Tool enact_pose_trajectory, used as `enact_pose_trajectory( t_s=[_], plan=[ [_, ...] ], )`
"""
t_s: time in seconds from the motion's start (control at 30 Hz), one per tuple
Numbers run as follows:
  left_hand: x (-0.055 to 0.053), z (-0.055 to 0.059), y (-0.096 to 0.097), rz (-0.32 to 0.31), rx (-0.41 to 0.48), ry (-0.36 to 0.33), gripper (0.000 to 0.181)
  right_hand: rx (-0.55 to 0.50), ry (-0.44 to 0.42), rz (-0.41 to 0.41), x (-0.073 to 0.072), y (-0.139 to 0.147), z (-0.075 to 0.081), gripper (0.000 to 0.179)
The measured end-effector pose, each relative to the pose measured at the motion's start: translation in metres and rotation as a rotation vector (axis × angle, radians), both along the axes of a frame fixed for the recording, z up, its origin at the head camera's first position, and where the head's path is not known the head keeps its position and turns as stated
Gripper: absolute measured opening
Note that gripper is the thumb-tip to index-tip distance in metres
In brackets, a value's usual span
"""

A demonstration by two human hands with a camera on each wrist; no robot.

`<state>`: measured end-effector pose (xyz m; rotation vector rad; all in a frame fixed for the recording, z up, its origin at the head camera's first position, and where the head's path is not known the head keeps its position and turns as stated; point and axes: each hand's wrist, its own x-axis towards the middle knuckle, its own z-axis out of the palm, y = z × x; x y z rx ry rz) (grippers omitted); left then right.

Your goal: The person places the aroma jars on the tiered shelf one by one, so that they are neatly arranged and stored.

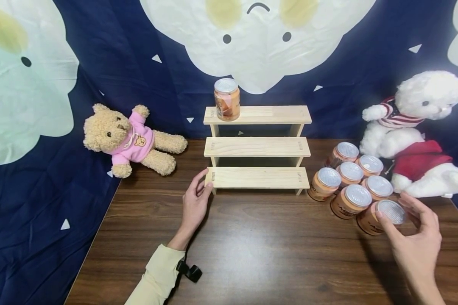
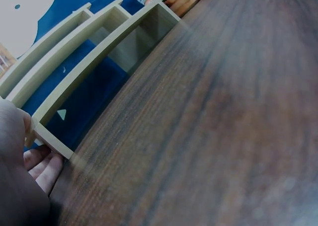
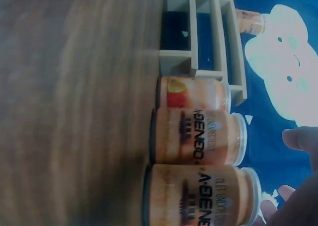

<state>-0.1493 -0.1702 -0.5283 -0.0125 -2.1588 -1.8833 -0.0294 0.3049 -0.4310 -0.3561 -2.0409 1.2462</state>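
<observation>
A three-tier wooden display shelf (image 1: 256, 178) stands on the table, with one orange can (image 1: 227, 101) upright at the left of its top tier. My left hand (image 1: 196, 199) pinches the left end of the lowest tier; in the left wrist view the fingers (image 2: 47, 171) wrap round that end. Several matching silver-lidded cans (image 1: 351, 201) stand close together to the right of the shelf. Over the nearest can (image 1: 372, 218), my right hand (image 1: 420, 233) has thumb and fingers spread about the lid. From the right wrist, the thumb (image 3: 300, 138) shows apart from this can (image 3: 198, 196).
A tan teddy bear (image 1: 137, 142) in a pink top leans at the back left. At the back right, a white plush bear (image 1: 416, 127) in red shorts sits close behind the cans. A dark blue curtain (image 1: 129, 51) with cloud faces hangs behind the wooden table (image 1: 229, 250).
</observation>
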Motion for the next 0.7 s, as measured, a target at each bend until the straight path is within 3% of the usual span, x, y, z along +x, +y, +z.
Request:
enact_pose_trajectory(
  t_s=[0.03, 0.1, 0.13, 0.27, 0.33, 0.37, 0.6, 0.7],
  plan=[
    [0.003, 0.006, 0.002, 0.000, -0.004, -0.001, 0.045, 0.000, -0.002, -0.003, 0.001, 0.001, -0.001, 0.068],
    [0.002, 0.004, 0.001, -0.008, -0.003, 0.018, 0.045, -0.003, -0.002, -0.008, 0.001, 0.003, -0.004, 0.069],
    [0.005, 0.011, 0.004, -0.008, -0.010, 0.011, 0.046, -0.007, -0.005, -0.011, 0.002, 0.004, -0.005, 0.069],
    [-0.008, -0.015, -0.006, -0.024, 0.009, -0.005, 0.045, -0.036, -0.061, -0.012, 0.003, 0.008, -0.008, 0.072],
    [-0.007, -0.014, -0.006, -0.016, 0.001, -0.021, 0.046, -0.060, -0.104, -0.009, 0.003, 0.010, -0.010, 0.074],
    [-0.011, -0.022, -0.008, -0.022, 0.007, 0.002, 0.046, -0.075, -0.123, -0.006, 0.002, 0.011, -0.011, 0.075],
    [0.008, 0.015, 0.005, -0.010, -0.012, 0.074, 0.045, -0.166, -0.176, -0.006, 0.000, 0.014, -0.014, 0.076],
    [0.010, 0.019, 0.008, 0.002, -0.014, 0.069, 0.044, -0.239, -0.175, -0.008, -0.001, 0.015, -0.015, 0.074]
  ],
)
